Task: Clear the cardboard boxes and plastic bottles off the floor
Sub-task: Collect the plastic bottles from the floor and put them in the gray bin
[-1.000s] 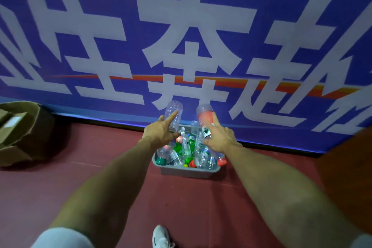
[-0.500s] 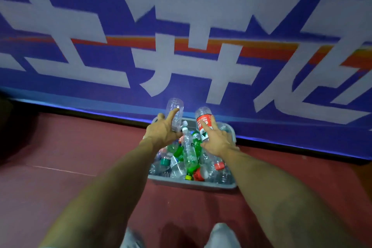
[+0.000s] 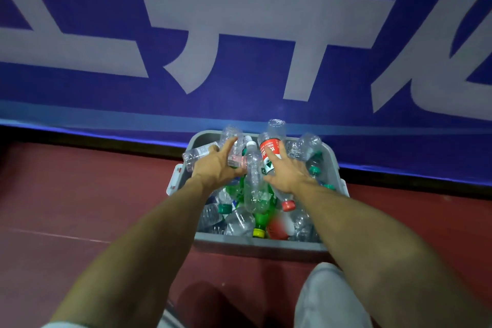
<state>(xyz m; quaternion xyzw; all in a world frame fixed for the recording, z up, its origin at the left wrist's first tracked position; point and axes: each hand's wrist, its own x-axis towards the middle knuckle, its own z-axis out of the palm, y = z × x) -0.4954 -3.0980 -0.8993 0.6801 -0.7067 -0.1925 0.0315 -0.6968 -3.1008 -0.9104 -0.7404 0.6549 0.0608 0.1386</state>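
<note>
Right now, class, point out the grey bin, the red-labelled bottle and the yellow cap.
grey bin (image 3: pixel 253 246), head view, near wall
red-labelled bottle (image 3: pixel 267 150), head view, red label
yellow cap (image 3: pixel 258 233), head view, cap top

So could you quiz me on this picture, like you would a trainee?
1. True or false: the grey plastic bin stands on the dark red floor.
2. What colour is the label on the clear plastic bottle in the right hand? A green, B red, C yellow.
3. What does the left hand grip?
Key: 1 true; 2 B; 3 another clear bottle.
</note>
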